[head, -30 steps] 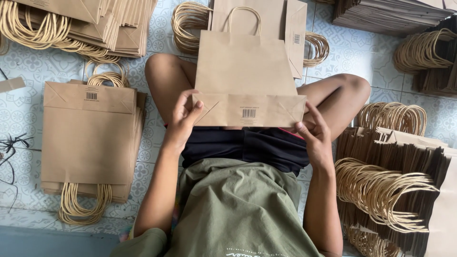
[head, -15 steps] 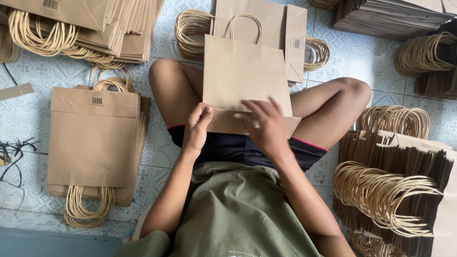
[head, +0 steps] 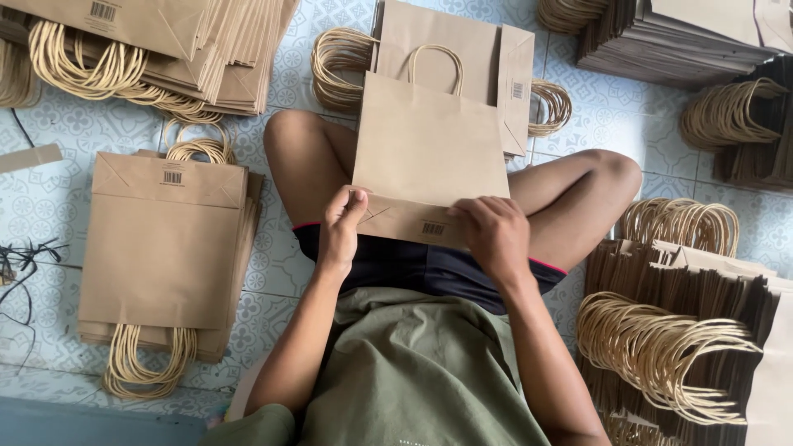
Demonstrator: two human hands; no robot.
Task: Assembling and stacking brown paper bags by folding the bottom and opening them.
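Observation:
A flat brown paper bag (head: 425, 149) with a twisted paper handle lies across my lap, its folded bottom flap toward me. My left hand (head: 340, 225) pinches the flap's left corner. My right hand (head: 494, 234) rests palm down on the flap's right part, fingers pressed against the paper. I sit cross-legged on a patterned tile floor, knees out to both sides.
A stack of finished bags (head: 165, 239) lies at my left, another pile (head: 149, 49) at the upper left. More bags (head: 504, 66) lie beyond my lap. Stacks with looped handles (head: 686, 339) crowd the right side and the upper right (head: 686, 41).
My right hand has slid left from the bag's right corner onto the bottom flap, pressing it down. The bag has shifted slightly on my lap. My left hand stays at the left corner.

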